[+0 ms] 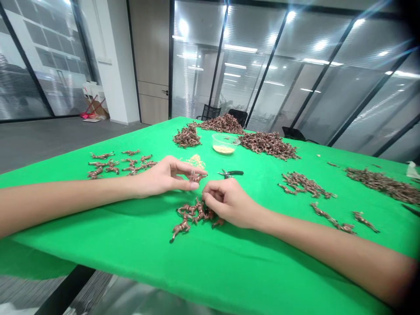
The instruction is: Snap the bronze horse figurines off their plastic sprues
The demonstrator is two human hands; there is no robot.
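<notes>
Over the green cloth's (pixel 131 258) edge, left forearm (pixel 65 205), right forearm (pixel 328 245)

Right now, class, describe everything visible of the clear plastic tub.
The clear plastic tub is thin-walled, lidless and stands upright on the green cloth, a shallow layer of pale yellow granules in its bottom. It sits between two heaps of small copper-brown pieces, close to the right-hand one. The left hand and right hand are apart from it.

Green-clothed table (pixel 98 227): 3 heaps of copper-coloured branched parts (pixel 269 145) well beyond the grip; 1 loose cluster (pixel 192 216) just nearer; 1 black-handled pair of pliers (pixel 230 173), 1 pile of yellow grains (pixel 197 161) and 1 clear plastic tub (pixel 223 143) beyond it.
</notes>
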